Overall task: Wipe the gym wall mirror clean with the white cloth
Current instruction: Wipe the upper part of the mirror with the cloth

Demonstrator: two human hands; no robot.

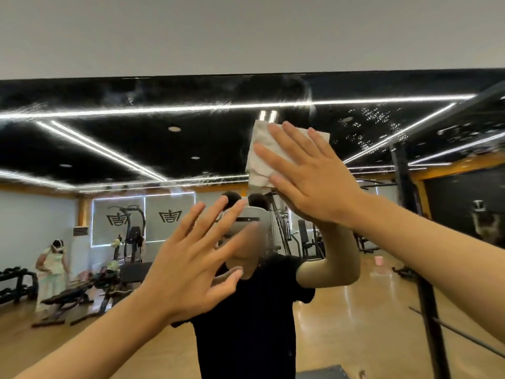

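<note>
Wiping stroke on the upper gym wall mirror. The right hand, fingers straight and spread, presses the folded white cloth flat on the glass near its top edge. The left hand is splayed and holds nothing (contact with the glass unclear). Best practice, I'd judge: even palm pressure and overlapping passes toward the spray droplets at right.

- One big mirror.
- One white cloth, up high on the right.
- Two hands: the left hand is near and low, and the right hand is higher.
- Two window blinds, far left in the mirror.
- Three small round lights, up high in the mirror.
- One person in white, far left.
- One pink thing, far right and low down.
</note>
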